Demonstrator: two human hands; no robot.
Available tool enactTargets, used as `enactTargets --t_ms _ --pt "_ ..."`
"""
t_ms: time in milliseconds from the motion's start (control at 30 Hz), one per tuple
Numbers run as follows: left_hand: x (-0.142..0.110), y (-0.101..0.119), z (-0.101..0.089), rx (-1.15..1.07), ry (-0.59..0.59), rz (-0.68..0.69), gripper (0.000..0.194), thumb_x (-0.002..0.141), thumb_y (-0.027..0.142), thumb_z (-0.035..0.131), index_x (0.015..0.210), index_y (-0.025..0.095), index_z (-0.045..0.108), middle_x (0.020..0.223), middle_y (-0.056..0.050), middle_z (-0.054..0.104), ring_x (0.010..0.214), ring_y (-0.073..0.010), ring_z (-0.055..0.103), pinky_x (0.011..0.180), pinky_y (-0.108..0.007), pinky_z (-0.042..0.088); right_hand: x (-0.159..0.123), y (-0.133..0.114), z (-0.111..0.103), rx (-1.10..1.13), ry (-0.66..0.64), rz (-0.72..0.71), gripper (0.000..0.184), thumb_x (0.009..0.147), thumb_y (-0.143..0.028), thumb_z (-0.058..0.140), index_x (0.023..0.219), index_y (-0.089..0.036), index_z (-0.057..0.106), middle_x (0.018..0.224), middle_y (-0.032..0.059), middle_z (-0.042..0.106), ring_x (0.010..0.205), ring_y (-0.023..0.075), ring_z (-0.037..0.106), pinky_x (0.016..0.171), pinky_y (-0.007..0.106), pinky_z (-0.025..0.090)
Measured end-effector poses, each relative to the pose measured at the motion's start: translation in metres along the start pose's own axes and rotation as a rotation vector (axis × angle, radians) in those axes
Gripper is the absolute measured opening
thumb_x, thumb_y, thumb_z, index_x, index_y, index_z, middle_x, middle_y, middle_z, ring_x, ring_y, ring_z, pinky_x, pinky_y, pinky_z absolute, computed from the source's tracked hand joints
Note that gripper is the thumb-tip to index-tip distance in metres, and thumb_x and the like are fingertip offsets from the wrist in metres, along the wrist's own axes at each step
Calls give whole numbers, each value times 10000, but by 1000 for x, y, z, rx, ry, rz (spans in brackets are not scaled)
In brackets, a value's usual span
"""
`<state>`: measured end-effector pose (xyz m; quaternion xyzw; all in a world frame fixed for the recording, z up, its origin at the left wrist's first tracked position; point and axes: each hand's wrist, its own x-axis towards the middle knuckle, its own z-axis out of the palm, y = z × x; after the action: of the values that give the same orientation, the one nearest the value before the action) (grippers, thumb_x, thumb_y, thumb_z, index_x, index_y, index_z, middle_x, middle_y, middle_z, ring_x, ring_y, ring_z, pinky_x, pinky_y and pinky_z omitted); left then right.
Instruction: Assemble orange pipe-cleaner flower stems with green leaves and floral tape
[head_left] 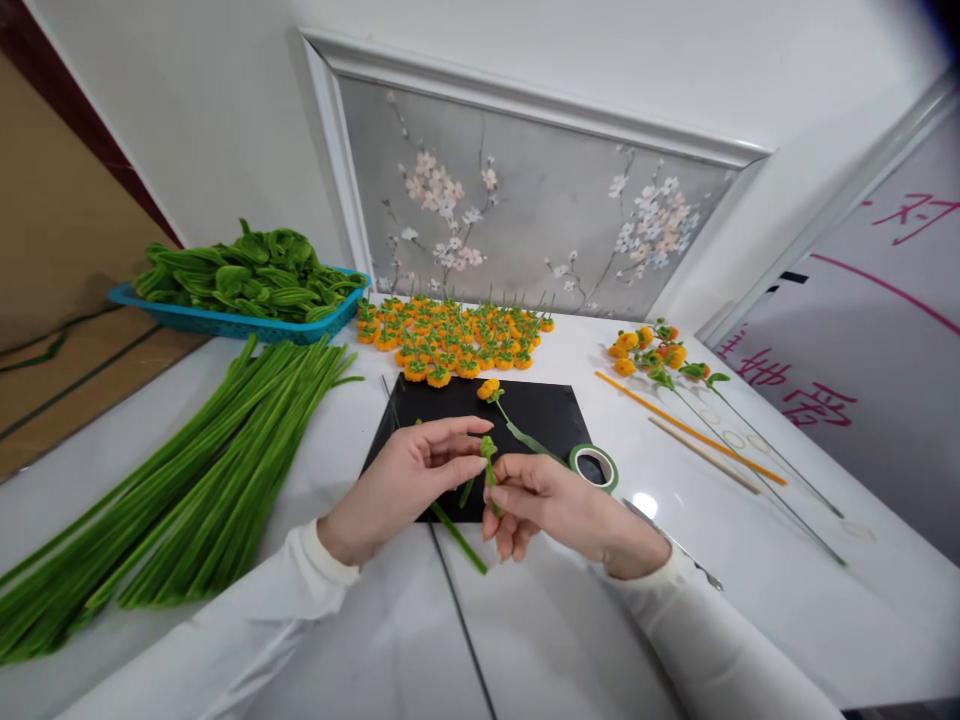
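Between my hands is a short green pipe cleaner [488, 452], its upper end curled into a small knob. My left hand [412, 475] has its thumb and fingertips at that knob, seemingly pinching it. Lower down, my right hand [547, 503] grips the same piece between thumb and index finger, other fingers curled loosely. Both hands are over the near edge of a black board [540, 405]. Another green pipe cleaner strip [461, 540] lies below them, partly hidden. On the board rests an orange flower [488, 389] with green tape trailing from its stem toward a tape roll [613, 470].
A bundle of long green pipe cleaners [217, 490] spreads at left, below a blue basket [247, 325] of green leaves. Rows of orange flower heads [457, 340] stand behind the board. At right lie stemmed flowers [649, 350], an orange pipe cleaner [697, 430] and a metal tool [679, 548].
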<state>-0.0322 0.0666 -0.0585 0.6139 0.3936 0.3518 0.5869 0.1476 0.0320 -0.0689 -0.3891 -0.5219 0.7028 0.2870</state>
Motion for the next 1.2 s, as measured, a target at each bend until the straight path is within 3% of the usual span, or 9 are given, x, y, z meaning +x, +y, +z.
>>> enactTargets --t_ms 300,467,533,600,667,733,833,967,1200 --pt "1 0 3 76 118 95 148 701 261 721 833 195 729 782 -25 722 708 -170 629 667 -270 494 -1 -2 4 -81 -6 -34 237 849 -389 548 793 -179 452 686 -14 618 511 81 614 479 183 477" --pt "-1 1 4 13 85 86 212 747 271 686 948 202 684 843 -25 714 765 -161 634 711 -257 490 -1 0 0 -191 12 -91 217 875 -377 508 791 -181 467 728 3 633 559 92 630 491 186 480" --pt "-3 1 6 31 92 106 264 755 260 679 1010 212 629 859 -22 706 791 -162 638 728 -257 491 -2 0 -6 -307 82 -129 204 882 -363 496 803 -176 517 774 20 639 641 112 649 515 192 494" --pt "-4 0 9 90 116 146 297 757 249 675 1033 223 570 824 -8 688 762 -157 638 705 -254 494 -3 -1 -11 -396 238 -213 192 878 -353 502 840 -178 569 809 23 636 691 118 645 541 198 507" --pt "-7 -1 12 165 122 187 318 769 241 658 1057 237 523 788 6 667 720 -154 637 674 -253 499 -3 -3 -14 -394 382 -302 182 864 -353 526 894 -188 596 792 12 628 666 110 621 543 203 510" --pt "-10 -2 15 250 105 214 329 789 228 627 1091 249 498 789 10 662 710 -157 644 679 -261 506 -3 -4 -13 -343 438 -350 180 842 -350 561 905 -188 611 720 -5 614 595 98 587 526 207 506" --pt "-12 -2 16 364 100 253 325 799 201 595 1105 254 501 812 7 671 738 -164 655 733 -278 509 0 -5 -8 -296 437 -353 153 815 -325 599 850 -180 632 643 -18 591 537 90 552 515 212 506" --pt "-14 -1 17 418 76 272 341 797 185 579 1123 260 515 804 8 684 735 -169 655 732 -282 499 0 -1 -4 -383 411 -395 91 805 -252 602 833 -194 667 730 3 597 587 102 572 535 221 513" --pt "-19 -7 24 82 -10 50 338 760 187 625 1076 235 512 849 -27 693 770 -193 659 706 -312 499 -12 -7 -13 -528 239 -429 121 810 -172 598 742 -201 693 743 12 610 596 104 563 544 217 460"
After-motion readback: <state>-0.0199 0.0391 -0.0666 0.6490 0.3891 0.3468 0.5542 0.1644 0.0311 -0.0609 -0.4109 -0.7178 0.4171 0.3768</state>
